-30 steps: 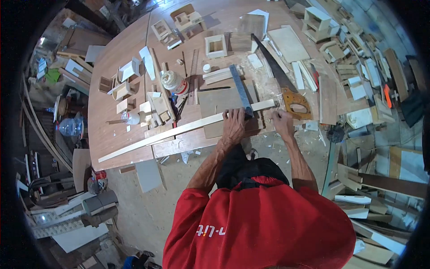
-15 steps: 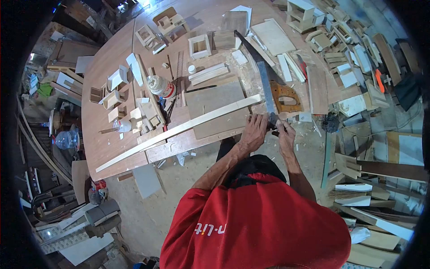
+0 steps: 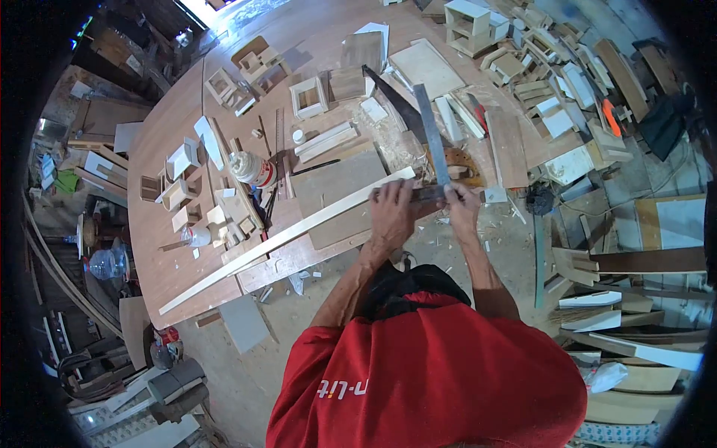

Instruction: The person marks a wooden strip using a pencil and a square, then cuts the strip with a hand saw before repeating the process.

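A try square with a long metal blade [image 3: 431, 134] and dark stock [image 3: 427, 195] is in my right hand [image 3: 464, 207], whose fingers close round its corner. The blade points away from me, over the table. My left hand [image 3: 391, 213] has its fingers curled over a long pale wooden strip [image 3: 299, 229] near its right end, close to the stock; its thumb is hidden. The strip lies slantwise along the table's near edge. Just beyond the square is a handsaw with a wooden handle [image 3: 467, 170], partly covered by the blade.
On the table [image 3: 168, 254] are a glue jar [image 3: 254, 170], a flat board [image 3: 340, 198], small wooden frames [image 3: 308, 98] and a pencil [image 3: 315, 166]. Wood offcuts and small box pieces [image 3: 468, 28] pile up at the right. Shavings lie near the saw.
My left hand has moved left, off the square and onto the strip. My right hand now holds the square, its blade turned slightly and shifted left. The whole view has shifted a little.
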Demonstrator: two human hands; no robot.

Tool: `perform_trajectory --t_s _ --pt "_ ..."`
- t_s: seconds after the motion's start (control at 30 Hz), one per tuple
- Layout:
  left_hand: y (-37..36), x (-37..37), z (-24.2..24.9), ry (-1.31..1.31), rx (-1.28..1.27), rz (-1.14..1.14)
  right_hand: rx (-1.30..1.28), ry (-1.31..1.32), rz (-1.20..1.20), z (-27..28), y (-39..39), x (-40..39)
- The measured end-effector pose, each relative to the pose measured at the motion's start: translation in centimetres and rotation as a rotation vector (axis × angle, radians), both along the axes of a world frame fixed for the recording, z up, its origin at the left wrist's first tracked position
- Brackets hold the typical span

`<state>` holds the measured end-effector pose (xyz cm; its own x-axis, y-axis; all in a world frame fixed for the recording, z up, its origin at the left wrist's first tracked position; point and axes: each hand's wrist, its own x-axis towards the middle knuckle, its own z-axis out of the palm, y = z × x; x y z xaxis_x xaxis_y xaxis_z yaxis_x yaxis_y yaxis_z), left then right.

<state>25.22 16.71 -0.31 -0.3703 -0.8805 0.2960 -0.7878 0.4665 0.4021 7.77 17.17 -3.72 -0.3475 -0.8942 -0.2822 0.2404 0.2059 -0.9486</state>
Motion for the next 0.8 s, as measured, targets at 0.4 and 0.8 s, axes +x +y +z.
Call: perform_trajectory --t_s 0.4,0.8 --pt "0.7 7.1 -4.1 -0.010 0.037 0.363 0.149 0.487 -0.100 -0.6 -12.9 -10.1" --pt "0.5 6.8 -5.7 0.030 -0.036 0.430 0.185 0.645 -0.071 -0.5 -16.9 -11.6"
